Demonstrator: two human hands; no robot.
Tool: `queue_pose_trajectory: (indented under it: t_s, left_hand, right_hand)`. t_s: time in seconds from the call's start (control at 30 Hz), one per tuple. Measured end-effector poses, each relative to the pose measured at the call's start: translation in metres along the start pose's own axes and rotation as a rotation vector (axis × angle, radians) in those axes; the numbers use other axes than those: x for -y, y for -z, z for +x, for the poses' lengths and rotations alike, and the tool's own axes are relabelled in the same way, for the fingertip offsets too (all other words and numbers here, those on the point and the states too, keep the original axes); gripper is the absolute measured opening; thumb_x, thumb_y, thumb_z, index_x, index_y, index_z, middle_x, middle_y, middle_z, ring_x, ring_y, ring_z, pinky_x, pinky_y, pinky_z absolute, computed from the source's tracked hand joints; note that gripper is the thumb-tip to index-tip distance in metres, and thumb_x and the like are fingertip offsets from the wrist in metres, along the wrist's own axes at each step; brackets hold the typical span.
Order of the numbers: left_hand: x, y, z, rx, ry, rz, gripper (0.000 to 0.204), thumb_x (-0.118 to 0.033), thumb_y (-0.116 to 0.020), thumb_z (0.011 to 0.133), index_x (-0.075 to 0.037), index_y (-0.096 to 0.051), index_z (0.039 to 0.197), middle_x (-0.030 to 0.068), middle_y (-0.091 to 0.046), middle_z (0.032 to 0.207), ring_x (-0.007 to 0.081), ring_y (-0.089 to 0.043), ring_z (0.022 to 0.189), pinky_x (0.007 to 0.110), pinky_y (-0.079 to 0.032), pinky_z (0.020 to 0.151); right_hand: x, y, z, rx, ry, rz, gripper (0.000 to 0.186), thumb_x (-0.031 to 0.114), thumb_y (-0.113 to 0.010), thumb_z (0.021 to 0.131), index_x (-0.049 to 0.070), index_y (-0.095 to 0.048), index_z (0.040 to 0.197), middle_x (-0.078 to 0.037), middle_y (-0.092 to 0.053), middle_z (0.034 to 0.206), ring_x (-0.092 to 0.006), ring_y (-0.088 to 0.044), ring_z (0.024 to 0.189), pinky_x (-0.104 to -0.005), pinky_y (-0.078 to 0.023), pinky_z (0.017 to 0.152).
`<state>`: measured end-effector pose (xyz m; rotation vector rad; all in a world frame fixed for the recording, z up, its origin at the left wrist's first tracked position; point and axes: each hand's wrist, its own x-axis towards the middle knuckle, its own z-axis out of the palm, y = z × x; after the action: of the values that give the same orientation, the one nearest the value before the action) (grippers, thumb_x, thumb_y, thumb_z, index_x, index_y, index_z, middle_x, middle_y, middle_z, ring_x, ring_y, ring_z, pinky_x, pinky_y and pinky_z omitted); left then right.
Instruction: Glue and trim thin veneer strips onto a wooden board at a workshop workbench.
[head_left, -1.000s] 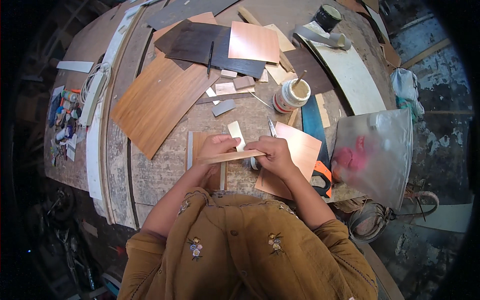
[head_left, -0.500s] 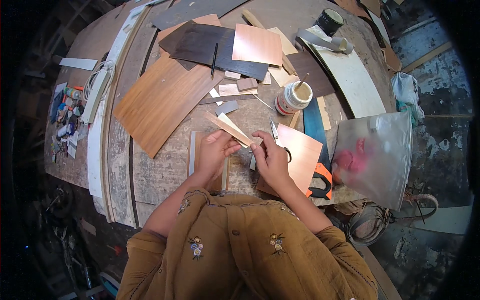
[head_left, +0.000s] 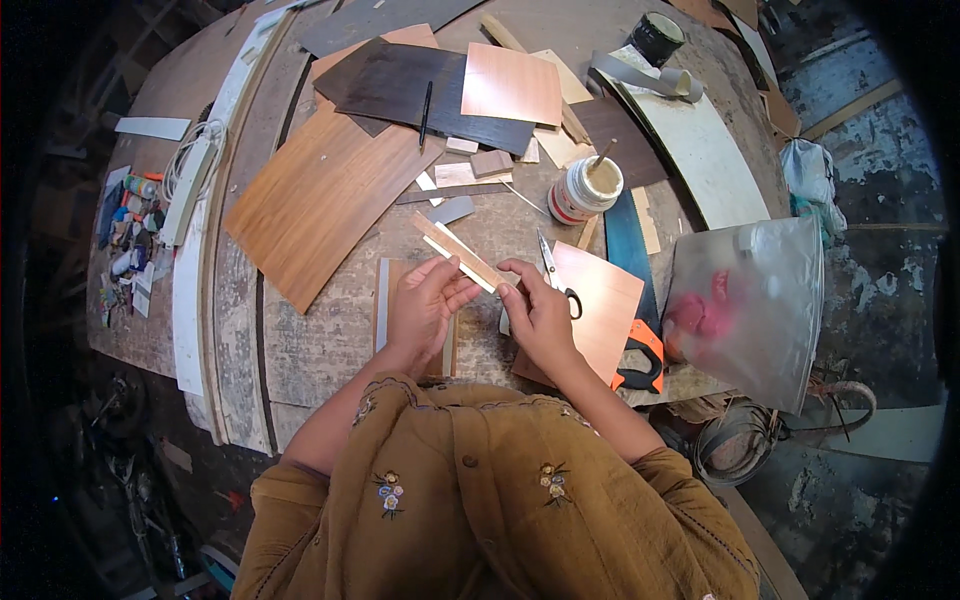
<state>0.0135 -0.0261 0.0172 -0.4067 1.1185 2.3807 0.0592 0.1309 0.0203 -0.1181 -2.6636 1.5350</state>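
My left hand (head_left: 425, 305) and right hand (head_left: 535, 315) together pinch a pale veneer strip (head_left: 460, 255), held slantwise just above the bench (head_left: 330, 330). Scissors (head_left: 555, 275) lie on a copper-toned sheet (head_left: 595, 310) beside my right hand. Farther off stand a white glue jar (head_left: 585, 190), a large wood-grain sheet (head_left: 320, 200) and a dark laminate panel (head_left: 410, 95).

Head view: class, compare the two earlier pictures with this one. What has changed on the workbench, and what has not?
The thin wood strip lay level under both hands; now it is lifted and slanted, left hand and right hand each pinching it. The scissors, glue jar and brown sheet stayed put.
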Motion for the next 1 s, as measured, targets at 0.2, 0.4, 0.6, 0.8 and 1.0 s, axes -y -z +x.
queue_pose_trajectory:
  t_s: [0.2, 0.4, 0.6, 0.8, 1.0]
  left_hand:
    - [0.002, -0.001, 0.001, -0.005, 0.0, 0.065, 0.019, -0.015, -0.049, 0.093, 0.001, -0.057, 0.099, 0.0085, -0.062, 0.094, 0.0138, -0.062, 0.082, 0.025, -0.052, 0.075]
    - [0.003, -0.001, 0.001, -0.008, 0.003, 0.056, 0.019, -0.016, -0.048, 0.094, 0.001, -0.056, 0.099, 0.0082, -0.062, 0.094, 0.013, -0.062, 0.081, 0.023, -0.052, 0.074]
    - [0.004, -0.002, 0.001, -0.001, -0.018, 0.067, 0.019, -0.017, -0.049, 0.094, 0.0, -0.056, 0.1, 0.0072, -0.062, 0.091, 0.0118, -0.061, 0.08, 0.023, -0.052, 0.073]
    - [0.008, -0.003, 0.002, -0.004, -0.042, 0.057, 0.021, -0.019, -0.049, 0.094, 0.0, -0.057, 0.1, 0.0065, -0.062, 0.091, 0.0112, -0.061, 0.08, 0.023, -0.052, 0.073]
    - [0.006, -0.01, 0.001, -0.01, -0.034, 0.044, 0.024, -0.02, -0.047, 0.095, 0.001, -0.056, 0.104, 0.0089, -0.062, 0.099, 0.0126, -0.061, 0.083, 0.024, -0.052, 0.076]
  right_hand:
    - [-0.003, -0.005, -0.003, -0.03, 0.029, 0.035, 0.022, 0.012, -0.055, 0.088, 0.007, -0.056, 0.109, -0.006, -0.053, 0.058, -0.0124, -0.049, 0.05, -0.0255, -0.038, 0.048]
    - [-0.004, -0.006, -0.003, -0.032, 0.05, 0.064, 0.024, 0.01, -0.054, 0.088, 0.005, -0.058, 0.111, -0.009, -0.057, 0.066, -0.0131, -0.053, 0.055, -0.0252, -0.041, 0.052]
    - [-0.008, -0.009, -0.003, -0.076, 0.082, 0.118, 0.023, 0.01, -0.055, 0.086, 0.003, -0.061, 0.107, -0.016, -0.061, 0.076, -0.0265, -0.059, 0.061, -0.0318, -0.045, 0.056]
    - [-0.005, -0.01, -0.004, -0.121, 0.102, 0.149, 0.024, 0.008, -0.055, 0.086, 0.002, -0.061, 0.108, -0.014, -0.057, 0.069, -0.022, -0.055, 0.056, -0.0301, -0.043, 0.053]
    - [-0.005, -0.005, -0.001, -0.095, 0.074, 0.152, 0.025, 0.009, -0.055, 0.086, 0.002, -0.061, 0.11, -0.014, -0.059, 0.071, -0.0221, -0.056, 0.057, -0.0297, -0.043, 0.054]
